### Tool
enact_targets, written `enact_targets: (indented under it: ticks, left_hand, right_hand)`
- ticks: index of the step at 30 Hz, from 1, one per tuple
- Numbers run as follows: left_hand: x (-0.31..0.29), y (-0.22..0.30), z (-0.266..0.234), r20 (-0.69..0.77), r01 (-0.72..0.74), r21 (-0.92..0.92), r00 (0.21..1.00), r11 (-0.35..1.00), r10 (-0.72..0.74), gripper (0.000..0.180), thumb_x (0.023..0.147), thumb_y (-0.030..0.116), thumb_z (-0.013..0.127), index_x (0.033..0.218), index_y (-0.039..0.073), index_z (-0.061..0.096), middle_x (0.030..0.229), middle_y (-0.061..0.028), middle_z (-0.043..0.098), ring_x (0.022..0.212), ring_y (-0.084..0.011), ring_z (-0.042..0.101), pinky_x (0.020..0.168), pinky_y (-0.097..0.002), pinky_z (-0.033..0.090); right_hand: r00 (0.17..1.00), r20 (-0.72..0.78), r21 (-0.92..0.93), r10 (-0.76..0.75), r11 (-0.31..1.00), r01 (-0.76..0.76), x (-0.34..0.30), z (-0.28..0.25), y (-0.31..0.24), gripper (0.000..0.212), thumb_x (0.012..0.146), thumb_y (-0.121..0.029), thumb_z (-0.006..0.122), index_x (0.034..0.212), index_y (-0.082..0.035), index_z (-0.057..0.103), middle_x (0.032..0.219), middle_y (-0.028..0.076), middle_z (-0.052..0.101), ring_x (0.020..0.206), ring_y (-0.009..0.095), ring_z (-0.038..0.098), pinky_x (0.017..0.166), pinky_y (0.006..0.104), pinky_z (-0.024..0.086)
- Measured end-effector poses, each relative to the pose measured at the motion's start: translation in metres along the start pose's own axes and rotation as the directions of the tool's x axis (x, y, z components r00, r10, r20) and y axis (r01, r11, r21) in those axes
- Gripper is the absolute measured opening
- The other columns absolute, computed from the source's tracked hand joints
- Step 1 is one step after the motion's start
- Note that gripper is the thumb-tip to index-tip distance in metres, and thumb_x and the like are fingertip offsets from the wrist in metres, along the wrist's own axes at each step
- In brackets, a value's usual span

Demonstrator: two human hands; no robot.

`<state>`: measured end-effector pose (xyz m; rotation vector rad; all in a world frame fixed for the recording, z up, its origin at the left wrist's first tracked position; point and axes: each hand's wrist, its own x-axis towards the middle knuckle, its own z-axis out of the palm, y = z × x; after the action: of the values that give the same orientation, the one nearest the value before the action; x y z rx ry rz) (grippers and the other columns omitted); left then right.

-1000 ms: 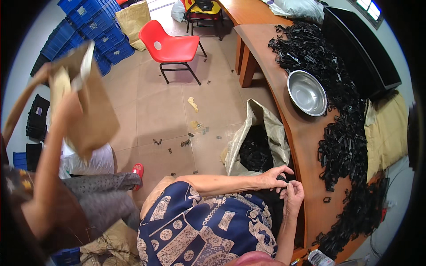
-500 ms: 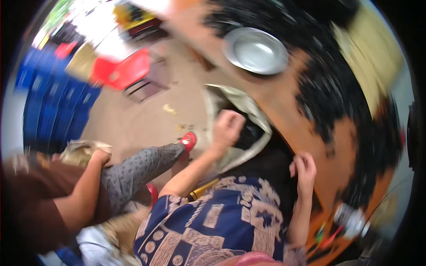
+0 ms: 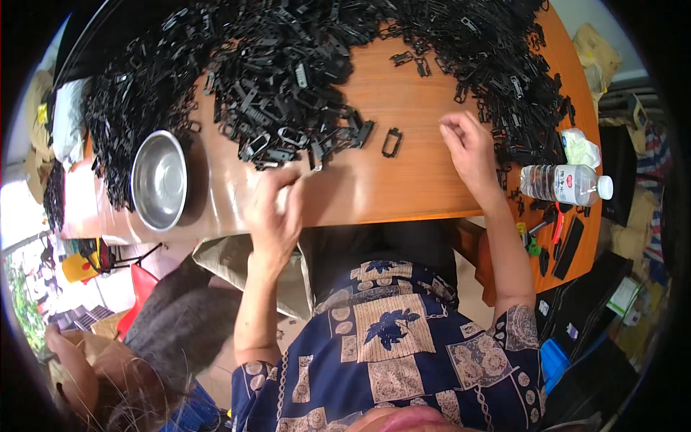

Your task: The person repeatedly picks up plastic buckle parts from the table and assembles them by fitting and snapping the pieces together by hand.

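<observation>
A wide heap of small black plastic clip-like frames (image 3: 281,86) covers much of the wooden table. At the heap's near edge is my left hand (image 3: 273,219), its fingers bent and smeared by motion; whether they hold a piece does not show. My right hand (image 3: 471,155) is over the table to the right, fingers loosely curled and a little apart, with nothing visible in them. Between the two hands a single black frame (image 3: 391,142) lies apart from the heap. A shiny metal bowl (image 3: 160,181) stands at the left near the table edge.
On the right lie a clear water bottle (image 3: 568,184), a red-handled tool (image 3: 558,225) and a black strip (image 3: 568,248). A pale sack (image 3: 281,277) hangs open below the table edge. Another person (image 3: 173,324) is at lower left, near a red chair (image 3: 140,295).
The view has swung from the floor and sack to the table. My left hand has gone from over the sack's mouth to the heap's edge; my right hand is now over the tabletop.
</observation>
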<state>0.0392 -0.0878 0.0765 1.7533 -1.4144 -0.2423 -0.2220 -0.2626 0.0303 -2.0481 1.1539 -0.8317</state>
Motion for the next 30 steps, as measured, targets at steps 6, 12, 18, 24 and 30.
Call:
enact_targets:
  ticks: [6,12,18,24,30]
  left_hand:
    - [0.124,0.009,0.094,0.258,-0.207,-0.03,0.943,0.978,0.208,0.01,0.085,0.004,0.061,0.092,-0.001,0.06,0.079,-0.0147,0.061,0.066,-0.0256,0.061,0.062,-0.0312,0.048]
    - [0.165,0.009,0.124,0.473,-0.267,0.103,0.861,0.958,0.189,0.015,0.08,0.009,0.062,0.093,0.001,0.063,0.086,-0.0162,0.068,0.082,-0.0314,0.066,0.068,-0.0349,0.051]
    - [0.105,0.03,0.104,0.479,-0.394,0.306,0.851,0.867,0.218,0.018,0.076,0.023,0.072,0.082,0.009,0.063,0.077,-0.009,0.063,0.073,-0.0275,0.064,0.065,-0.038,0.047]
    - [0.044,0.03,0.12,0.517,-0.454,0.464,0.836,0.76,0.184,0.034,0.072,0.036,0.072,0.091,0.009,0.061,0.088,-0.0045,0.058,0.084,-0.0222,0.058,0.072,-0.0376,0.039]
    - [0.017,0.031,0.117,0.425,-0.375,0.334,0.879,0.865,0.216,0.029,0.075,0.018,0.072,0.096,0.003,0.058,0.089,-0.0112,0.059,0.083,-0.0296,0.061,0.069,-0.039,0.051]
  right_hand:
    - [0.985,-0.052,-0.449,-0.164,0.885,0.124,0.071,0.008,0.017,0.019,0.09,-0.023,0.059,0.094,-0.004,0.059,0.085,0.012,0.062,0.074,0.032,0.064,0.062,0.0404,0.05]
    - [0.97,0.005,-0.601,-0.241,0.775,0.196,0.11,0.024,0.028,0.015,0.088,-0.02,0.061,0.087,-0.006,0.056,0.085,0.009,0.06,0.071,0.03,0.064,0.06,0.0396,0.052]
    - [0.965,0.163,-0.649,-0.204,0.715,0.261,0.106,0.02,0.037,0.006,0.087,-0.011,0.058,0.087,-0.005,0.056,0.087,0.012,0.058,0.075,0.031,0.064,0.063,0.0407,0.053]
    - [0.945,0.263,-0.513,-0.196,0.801,0.309,0.046,-0.003,0.017,0.005,0.082,-0.007,0.057,0.085,-0.002,0.058,0.089,0.014,0.056,0.079,0.034,0.061,0.068,0.0426,0.051]
    - [0.937,0.244,-0.28,-0.252,0.906,0.316,-0.01,-0.013,0.007,0.007,0.081,-0.005,0.058,0.087,-0.002,0.058,0.089,0.013,0.054,0.083,0.031,0.059,0.073,0.0413,0.049]
